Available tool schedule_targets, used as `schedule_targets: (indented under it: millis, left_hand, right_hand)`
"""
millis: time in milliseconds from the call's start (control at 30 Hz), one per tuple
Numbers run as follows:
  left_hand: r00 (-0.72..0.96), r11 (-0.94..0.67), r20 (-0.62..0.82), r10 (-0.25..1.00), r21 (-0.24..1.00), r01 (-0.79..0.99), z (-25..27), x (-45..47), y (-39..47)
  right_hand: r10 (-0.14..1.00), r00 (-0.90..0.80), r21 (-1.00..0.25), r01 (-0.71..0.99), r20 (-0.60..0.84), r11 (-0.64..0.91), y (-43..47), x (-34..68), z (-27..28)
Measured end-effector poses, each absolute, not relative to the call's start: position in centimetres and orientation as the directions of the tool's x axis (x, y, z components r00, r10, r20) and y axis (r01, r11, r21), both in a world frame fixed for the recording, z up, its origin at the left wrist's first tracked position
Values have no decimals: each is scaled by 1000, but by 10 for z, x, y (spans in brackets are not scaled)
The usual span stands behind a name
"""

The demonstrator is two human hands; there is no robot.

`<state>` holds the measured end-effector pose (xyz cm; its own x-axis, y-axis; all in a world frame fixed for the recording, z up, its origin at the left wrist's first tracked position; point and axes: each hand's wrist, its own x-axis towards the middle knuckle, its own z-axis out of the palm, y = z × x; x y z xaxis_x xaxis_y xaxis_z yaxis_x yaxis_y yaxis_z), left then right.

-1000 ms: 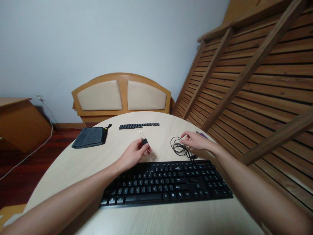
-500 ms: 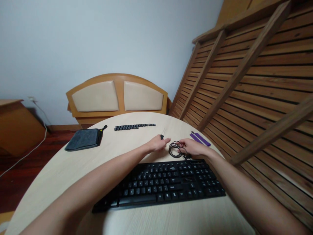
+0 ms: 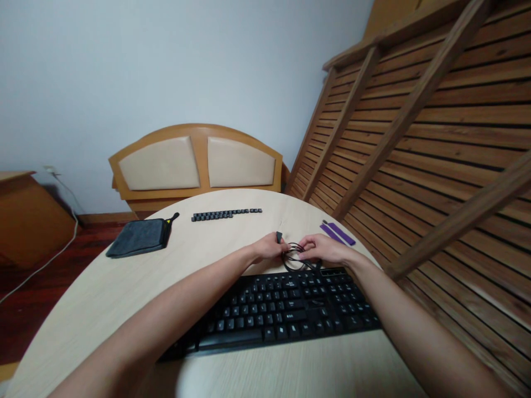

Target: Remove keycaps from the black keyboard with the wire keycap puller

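A black keyboard (image 3: 265, 315) lies on the table below my hands, partly hidden by my left forearm. Its thin black cable (image 3: 294, 269) is gathered in a loose coil just behind the keyboard's back edge. My right hand (image 3: 326, 247) is closed on the coil's right side, thumb and fingers pinching the loops. On the coil's left, my left hand (image 3: 269, 246) is closed with its thumb at the loops. A small dark flat strip (image 3: 279, 237) sticks up from the left fingers; its exact kind is unclear.
Several loose black keycaps (image 3: 212, 215) stand in rows at the back of the round table (image 3: 136, 293). A dark grey zip pouch (image 3: 139, 237) lies left. Purple strips (image 3: 338, 233) lie right. A slatted wooden frame (image 3: 415, 138) leans beside the table; a padded headboard (image 3: 199, 160) stands behind.
My left hand has moved slightly right, so its thumb now meets the cable coil. The dark strip shows more upright in its fingers. My right hand still grips the coil.
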<state>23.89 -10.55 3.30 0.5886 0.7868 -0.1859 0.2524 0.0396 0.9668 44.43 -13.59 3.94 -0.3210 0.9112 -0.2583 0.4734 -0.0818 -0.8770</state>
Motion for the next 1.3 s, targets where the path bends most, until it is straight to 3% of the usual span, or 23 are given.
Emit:
schedule_targets:
  millis: [167,333,533,833,967,1133,1233,1300]
  left_hand:
    - [639,168,-234,733,972,163,30,237,-111]
    - [645,248,-242,725,965,84,28,232,-112]
    - [625,269,-230,746,962,33,27,233,-111]
    - [620,290,-231,750,957,5,41,235,-118]
    - [620,292,-237,748,956,13,42,232,-119]
    - [606,301,-246,757,953,11,40,231,-119]
    - [602,313,-249,758,950,-1,40,231,-119]
    - [600,320,-253,759,947,-6,39,232,-119]
  right_hand:
    - [923,-323,-896,442,-207,-47,-140,441,47]
    - [943,-322,-771,621,-90,139,-159,440,76]
    - [809,-538,-624,723,-238,297,-193,430,110]
    - [760,-625,-604,679,-179,417,-194,428,106]
    - [799,-569,-581,723,-195,373,-187,432,103]
    - [945,-302,-416,881,-127,225,-174,453,95]
    - [962,-179,-342,934,-206,101,-167,466,86]
    - [944,-182,-346,935,-273,81,-165,471,81]
